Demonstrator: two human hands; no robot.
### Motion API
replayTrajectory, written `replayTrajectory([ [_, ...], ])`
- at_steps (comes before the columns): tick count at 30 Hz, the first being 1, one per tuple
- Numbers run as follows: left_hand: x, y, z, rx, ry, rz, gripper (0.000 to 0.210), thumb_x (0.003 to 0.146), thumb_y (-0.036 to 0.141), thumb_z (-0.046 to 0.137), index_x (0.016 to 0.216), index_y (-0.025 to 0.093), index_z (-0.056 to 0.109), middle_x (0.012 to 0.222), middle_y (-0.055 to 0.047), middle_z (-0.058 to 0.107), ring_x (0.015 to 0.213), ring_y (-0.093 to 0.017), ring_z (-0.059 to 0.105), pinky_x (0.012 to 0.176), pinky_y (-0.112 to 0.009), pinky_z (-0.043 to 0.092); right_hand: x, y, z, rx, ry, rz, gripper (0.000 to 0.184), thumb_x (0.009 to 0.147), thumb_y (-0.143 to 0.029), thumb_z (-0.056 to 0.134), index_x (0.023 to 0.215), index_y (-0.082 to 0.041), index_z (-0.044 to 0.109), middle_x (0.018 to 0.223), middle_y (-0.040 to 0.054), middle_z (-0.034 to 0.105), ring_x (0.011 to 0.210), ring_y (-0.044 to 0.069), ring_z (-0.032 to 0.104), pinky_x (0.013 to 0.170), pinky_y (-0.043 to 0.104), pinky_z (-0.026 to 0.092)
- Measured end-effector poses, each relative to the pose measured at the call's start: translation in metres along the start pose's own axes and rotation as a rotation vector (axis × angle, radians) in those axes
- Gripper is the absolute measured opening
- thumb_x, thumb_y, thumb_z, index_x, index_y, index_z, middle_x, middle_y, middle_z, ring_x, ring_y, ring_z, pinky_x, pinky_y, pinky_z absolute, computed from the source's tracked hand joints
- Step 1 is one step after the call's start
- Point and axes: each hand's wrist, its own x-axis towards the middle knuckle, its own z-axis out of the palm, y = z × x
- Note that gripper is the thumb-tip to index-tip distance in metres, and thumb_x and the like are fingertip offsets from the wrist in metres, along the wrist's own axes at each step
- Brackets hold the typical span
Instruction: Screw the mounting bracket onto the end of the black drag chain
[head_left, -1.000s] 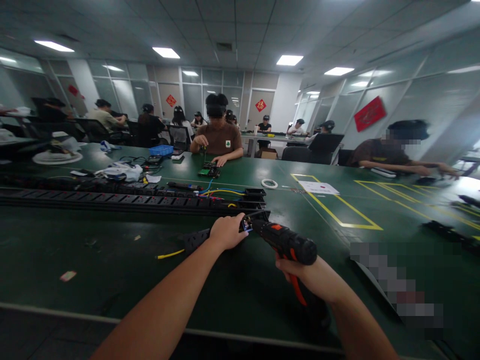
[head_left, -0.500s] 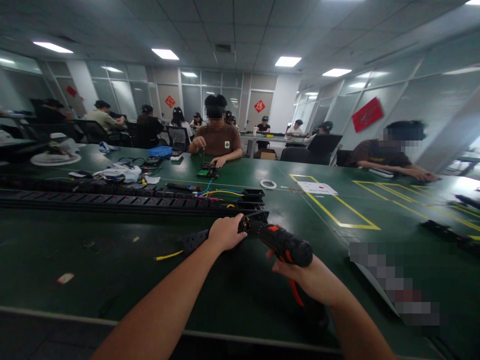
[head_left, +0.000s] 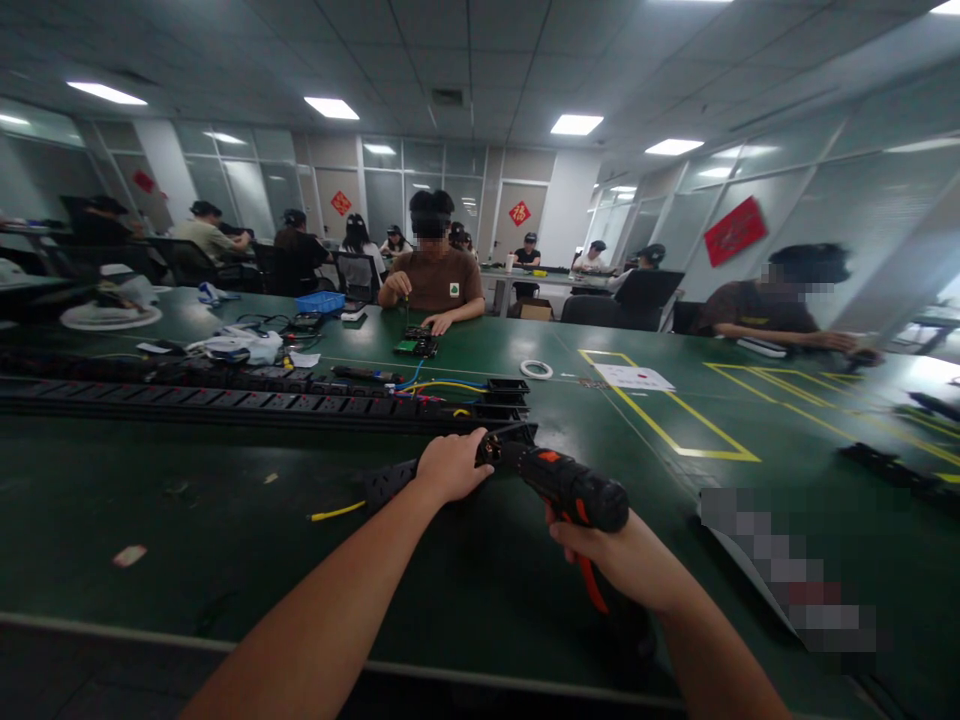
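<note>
Over the near side of the green worktop (head_left: pixel 247 570), the left grip (head_left: pixel 454 468) clasps a short black plastic socket block (head_left: pixel 386 484); the right grip (head_left: pixel 609 556) is wrapped round a black-and-orange pistol-shaped power drill (head_left: pixel 576 490), pointing left at the block's right end.

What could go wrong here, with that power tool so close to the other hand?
The power driver in the right hand points toward the left hand, so a slip might catch it. The black piece is held by the left hand alone, so it could twist if the driver pushes or turns against it. The yellow wire sticking out beside the black piece might snag.
</note>
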Motion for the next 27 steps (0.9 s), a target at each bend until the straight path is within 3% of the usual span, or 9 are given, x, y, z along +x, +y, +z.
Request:
replayTrajectory([
  [27, -0.0028, 0.0044, -0.0096, 0.005, -0.064, -0.033, 0.064, 0.083, 0.054, 0.054, 0.139, 0.027, 0.039, 0.115, -0.010, 0.066, 0.105, -0.029, 0.062, 0.086, -0.039, 0.045, -0.0005, -0.0012, -0.0031, -0.017, -0.026, -0.005, 0.008, 0.078, -0.025, 0.059, 0.082, -0.018, 0.058, 0.065, -0.0018, 0.056, 0.061, 0.015, 0.055, 0.058, 0.028, 0.046],
])
